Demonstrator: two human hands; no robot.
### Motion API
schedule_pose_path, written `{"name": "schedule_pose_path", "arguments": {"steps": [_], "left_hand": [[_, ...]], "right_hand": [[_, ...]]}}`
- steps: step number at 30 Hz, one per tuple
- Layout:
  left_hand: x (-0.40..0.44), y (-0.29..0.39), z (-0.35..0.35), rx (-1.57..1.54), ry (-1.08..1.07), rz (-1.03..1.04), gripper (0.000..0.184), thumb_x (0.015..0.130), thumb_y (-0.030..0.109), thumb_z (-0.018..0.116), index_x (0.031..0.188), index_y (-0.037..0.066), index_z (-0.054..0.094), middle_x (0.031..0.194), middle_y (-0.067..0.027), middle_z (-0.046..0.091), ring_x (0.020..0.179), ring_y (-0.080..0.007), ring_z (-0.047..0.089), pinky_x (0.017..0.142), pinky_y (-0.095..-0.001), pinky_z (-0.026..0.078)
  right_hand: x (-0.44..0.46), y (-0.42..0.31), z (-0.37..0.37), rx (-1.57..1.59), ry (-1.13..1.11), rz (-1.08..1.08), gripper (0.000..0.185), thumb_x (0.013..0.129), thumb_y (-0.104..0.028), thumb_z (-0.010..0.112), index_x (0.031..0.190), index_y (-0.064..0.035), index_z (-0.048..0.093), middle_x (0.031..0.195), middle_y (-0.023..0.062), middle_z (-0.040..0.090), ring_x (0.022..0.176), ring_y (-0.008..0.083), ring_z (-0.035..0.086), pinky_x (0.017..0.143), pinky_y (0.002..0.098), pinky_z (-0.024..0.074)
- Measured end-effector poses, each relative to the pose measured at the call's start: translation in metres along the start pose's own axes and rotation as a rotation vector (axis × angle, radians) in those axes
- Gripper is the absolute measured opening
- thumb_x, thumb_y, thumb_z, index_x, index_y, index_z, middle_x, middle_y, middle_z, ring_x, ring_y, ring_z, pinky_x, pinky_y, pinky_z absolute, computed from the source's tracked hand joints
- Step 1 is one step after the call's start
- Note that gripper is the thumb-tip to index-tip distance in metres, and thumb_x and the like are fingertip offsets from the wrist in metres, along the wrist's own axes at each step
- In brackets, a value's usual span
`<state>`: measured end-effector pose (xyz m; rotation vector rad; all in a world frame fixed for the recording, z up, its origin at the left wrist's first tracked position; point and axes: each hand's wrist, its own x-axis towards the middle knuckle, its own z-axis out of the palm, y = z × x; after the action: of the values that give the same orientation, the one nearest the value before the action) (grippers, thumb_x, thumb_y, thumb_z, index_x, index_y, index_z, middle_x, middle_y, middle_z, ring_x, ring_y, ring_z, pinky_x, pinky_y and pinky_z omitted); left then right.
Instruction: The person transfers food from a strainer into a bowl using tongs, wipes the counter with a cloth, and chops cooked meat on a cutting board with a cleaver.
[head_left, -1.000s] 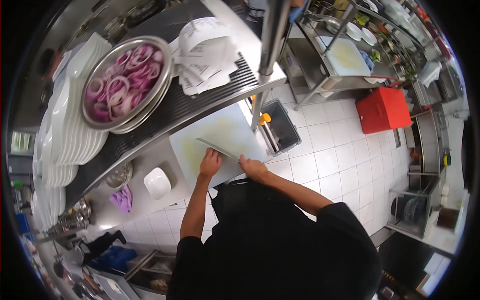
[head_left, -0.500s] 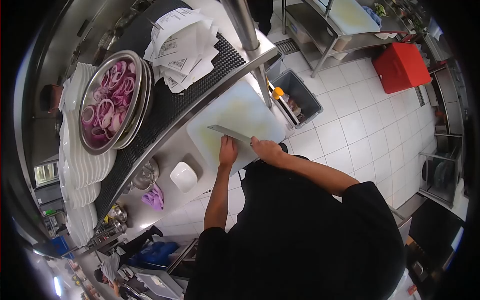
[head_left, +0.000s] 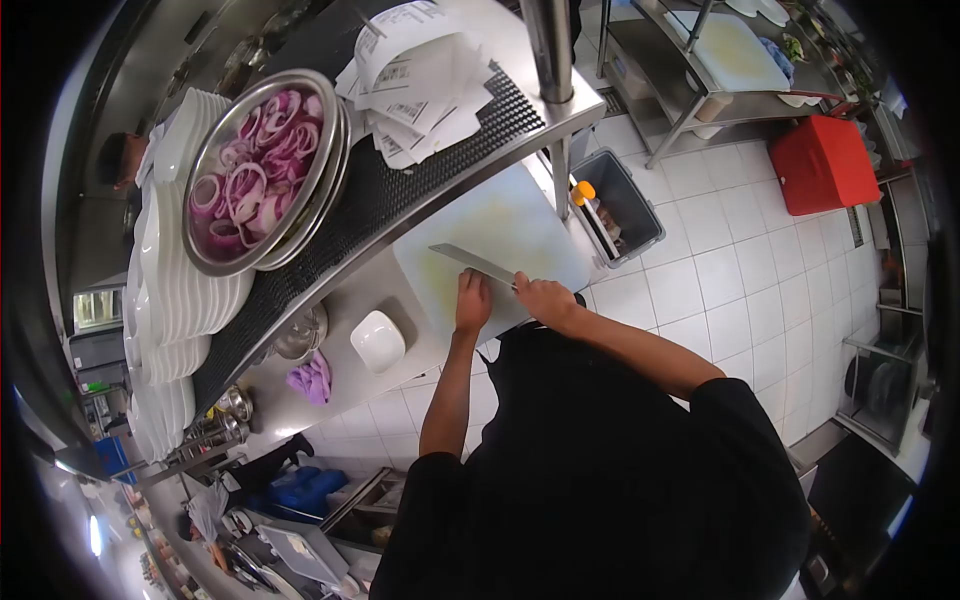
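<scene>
My right hand [head_left: 546, 302] is wrapped round the handle of a kitchen knife [head_left: 470, 261], its long blade pointing left over the white cutting board [head_left: 510, 215]. Close against the blade's near side, my left hand [head_left: 473, 301] rests on the board with its fingers curled and pressed together. Whatever lies under those fingertips is hidden or too small to make out. Yellowish stains mark the board's surface.
A steel shelf above the board carries a bowl of sliced red onion rings [head_left: 255, 175], stacked white plates [head_left: 170, 270] and paper receipts [head_left: 425, 90]. On the counter are a white square bowl [head_left: 378, 341] and a purple cloth [head_left: 311, 378]. A grey bin [head_left: 640, 225] stands beyond the board.
The whole view has shifted slightly as my head moved. My right hand still holds the knife, and my left hand stays beside the blade.
</scene>
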<state>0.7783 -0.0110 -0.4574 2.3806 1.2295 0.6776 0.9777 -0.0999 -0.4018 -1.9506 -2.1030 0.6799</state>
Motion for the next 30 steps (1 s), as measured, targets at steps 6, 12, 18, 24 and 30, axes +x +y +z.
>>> {"name": "schedule_pose_path", "arguments": {"steps": [6, 12, 18, 24, 30], "left_hand": [[0.002, 0.0, 0.005, -0.064, 0.026, 0.031, 0.015, 0.094, 0.006, 0.058, 0.107, -0.001, 0.061, 0.117, -0.0201, 0.058, 0.111, -0.0413, 0.054, 0.095, -0.0479, 0.047], [-0.007, 0.003, 0.009, -0.092, 0.022, -0.021, 0.015, 0.094, 0.005, 0.058, 0.108, 0.0, 0.062, 0.121, -0.0196, 0.058, 0.114, -0.0415, 0.054, 0.097, -0.0477, 0.047], [-0.03, 0.008, 0.006, -0.141, 0.03, -0.051, 0.017, 0.098, 0.007, 0.057, 0.113, 0.0, 0.064, 0.134, -0.0184, 0.057, 0.127, -0.0388, 0.051, 0.106, -0.0453, 0.045], [-0.031, 0.041, -0.01, -0.382, -0.103, -0.121, 0.025, 0.106, 0.016, 0.043, 0.109, 0.0, 0.062, 0.115, -0.0178, 0.06, 0.114, -0.037, 0.052, 0.102, -0.0466, 0.039], [0.019, 0.123, 0.031, -0.511, -0.672, 0.21, 0.025, 0.105, 0.012, 0.045, 0.102, -0.003, 0.065, 0.096, -0.0186, 0.065, 0.093, -0.0351, 0.064, 0.086, -0.0421, 0.05]], "right_hand": [[0.006, 0.007, 0.006, -0.066, 0.046, -0.044, 0.028, 0.104, -0.031, 0.05, 0.11, -0.0033, 0.046, 0.075, 0.016, 0.07, 0.069, 0.0338, 0.074, 0.059, 0.0441, 0.0605], [0.01, 0.019, 0.012, -0.016, -0.033, -0.071, 0.031, 0.104, -0.03, 0.049, 0.115, -0.0008, 0.046, 0.078, 0.0192, 0.071, 0.072, 0.0382, 0.073, 0.063, 0.0471, 0.06], [-0.032, 0.017, -0.063, 0.08, -0.056, 0.068, 0.034, 0.102, -0.036, 0.052, 0.113, -0.0041, 0.053, 0.078, 0.0193, 0.07, 0.074, 0.0416, 0.071, 0.067, 0.0536, 0.0576], [-0.172, 0.045, -0.158, 0.158, -0.102, 0.308, 0.031, 0.1, -0.041, 0.057, 0.109, -0.0108, 0.057, 0.077, 0.0156, 0.07, 0.073, 0.0389, 0.07, 0.064, 0.0509, 0.056], [-0.337, 0.057, -0.141, 0.289, 0.179, 0.852, 0.031, 0.101, -0.04, 0.056, 0.111, -0.0108, 0.055, 0.079, 0.0181, 0.07, 0.074, 0.0422, 0.069, 0.066, 0.0538, 0.0552]]}}
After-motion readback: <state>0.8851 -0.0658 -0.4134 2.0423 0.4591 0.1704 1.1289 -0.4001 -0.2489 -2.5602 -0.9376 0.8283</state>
